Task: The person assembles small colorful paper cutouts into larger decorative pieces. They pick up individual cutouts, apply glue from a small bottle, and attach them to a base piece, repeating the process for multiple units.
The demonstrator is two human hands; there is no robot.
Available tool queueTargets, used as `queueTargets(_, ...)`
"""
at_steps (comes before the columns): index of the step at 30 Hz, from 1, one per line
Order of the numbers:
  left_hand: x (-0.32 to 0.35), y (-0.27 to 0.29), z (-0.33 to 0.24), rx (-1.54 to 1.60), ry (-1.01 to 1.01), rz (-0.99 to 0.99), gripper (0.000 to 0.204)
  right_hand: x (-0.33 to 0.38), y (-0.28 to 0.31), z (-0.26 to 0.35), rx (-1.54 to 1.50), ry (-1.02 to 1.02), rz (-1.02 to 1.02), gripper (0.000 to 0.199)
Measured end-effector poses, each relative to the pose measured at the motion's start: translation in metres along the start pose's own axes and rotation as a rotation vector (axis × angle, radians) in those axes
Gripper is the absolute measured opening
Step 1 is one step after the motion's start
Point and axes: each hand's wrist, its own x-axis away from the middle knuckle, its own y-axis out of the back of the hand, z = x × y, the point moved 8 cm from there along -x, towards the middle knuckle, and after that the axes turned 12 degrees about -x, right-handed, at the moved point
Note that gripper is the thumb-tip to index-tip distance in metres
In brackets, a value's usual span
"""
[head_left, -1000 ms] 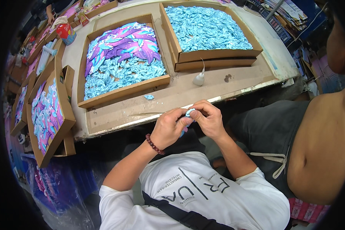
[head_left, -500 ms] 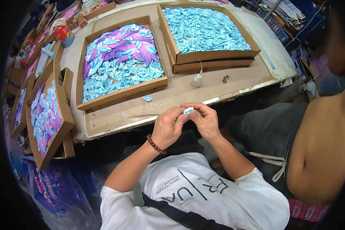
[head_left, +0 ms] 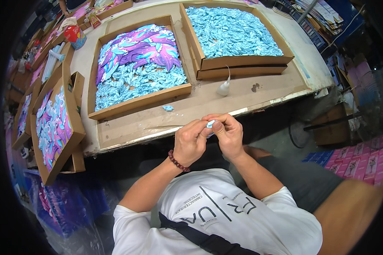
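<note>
My left hand (head_left: pixel 190 142) and my right hand (head_left: pixel 227 135) meet just below the table's front edge, fingertips pinched together on a small light-blue paper piece (head_left: pixel 210 124). A bead bracelet circles my left wrist. Ahead on the table lies a wooden frame (head_left: pixel 137 103) with a purple and blue picture, its lower half filled with crumpled light-blue pieces. One loose blue piece (head_left: pixel 168 108) lies in front of that frame. A small white glue bottle (head_left: pixel 224 88) stands nearby on the table.
A second wooden tray (head_left: pixel 238 61) full of light-blue pieces sits at the back right. Another framed picture (head_left: pixel 55 127) leans at the table's left edge. A red cup (head_left: pixel 75 35) stands far left. Another person's bare arm (head_left: pixel 353 212) is at lower right.
Both hands stay pinched together on the blue piece, the fingers shifting slightly as they work it. The view has shifted a little.
</note>
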Motion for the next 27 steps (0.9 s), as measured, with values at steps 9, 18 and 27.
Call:
queueTargets(9, 0.023, 0.065, 0.040, 0.408, 0.422, 0.132, 0.025, -0.020, 0.084, 0.004, 0.188, -0.019, -0.359, 0.035)
queueTargets(18, 0.040, 0.302, 0.103, 0.416, 0.476, -0.494, 0.029, -0.030, 0.145, 0.002, 0.208, -0.007, -0.475, 0.036)
queueTargets(27, 0.080, 0.489, 0.165, -0.503, 0.674, -0.784, 0.051, -0.042, 0.169, -0.007, 0.216, -0.001, -0.534, 0.026)
